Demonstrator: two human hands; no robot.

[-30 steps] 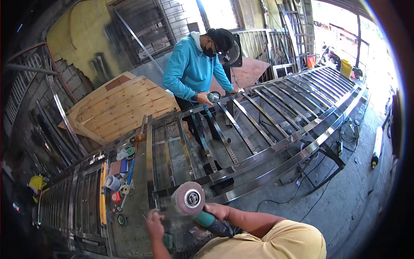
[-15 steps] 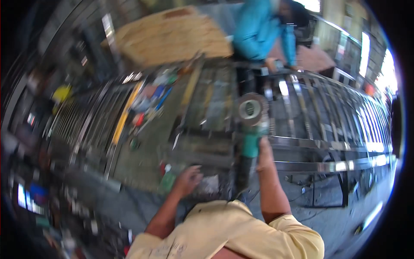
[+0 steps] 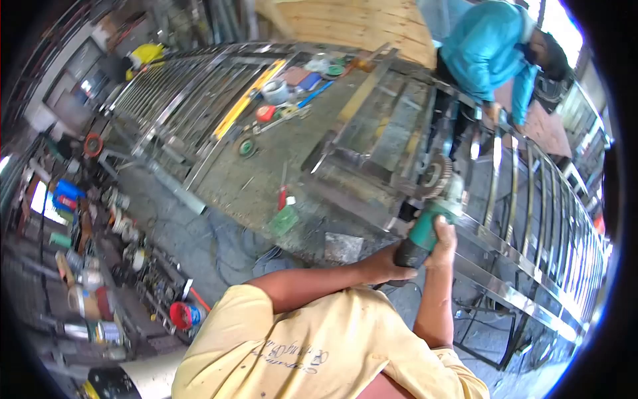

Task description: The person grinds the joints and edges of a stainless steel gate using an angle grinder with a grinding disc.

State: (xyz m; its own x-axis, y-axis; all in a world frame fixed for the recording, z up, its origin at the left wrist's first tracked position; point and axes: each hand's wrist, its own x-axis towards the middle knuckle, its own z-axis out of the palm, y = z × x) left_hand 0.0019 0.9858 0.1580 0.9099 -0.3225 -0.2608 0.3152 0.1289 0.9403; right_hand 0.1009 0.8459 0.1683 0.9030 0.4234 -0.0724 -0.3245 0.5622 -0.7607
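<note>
A green angle grinder [image 3: 423,229] with a flap disc [image 3: 436,177] at its head is held in both hands. My right hand [image 3: 444,241] wraps round the green body just behind the head. Farther back, my left hand [image 3: 385,266] is closed round the dark rear end of the grinder. The disc tilts up and overlaps the metal frame [image 3: 492,233] in this view. Beside the grinder, on the left, lies the worktable [image 3: 259,193], with a metal plate [image 3: 343,247] and a green square piece [image 3: 284,221] near its front edge.
A person in a blue jacket [image 3: 482,46] bends over the frame at the back right, hands on its bars. On the table are a yellow spirit level [image 3: 249,100], a tape roll [image 3: 276,90], a red-handled screwdriver [image 3: 282,196] and a disc [image 3: 246,147]. A red bucket [image 3: 184,315] stands at lower left.
My left hand, apart from the grinder before, has moved right and closed on its rear end. The grinder has turned from upright to slanting. The view has swung left.
</note>
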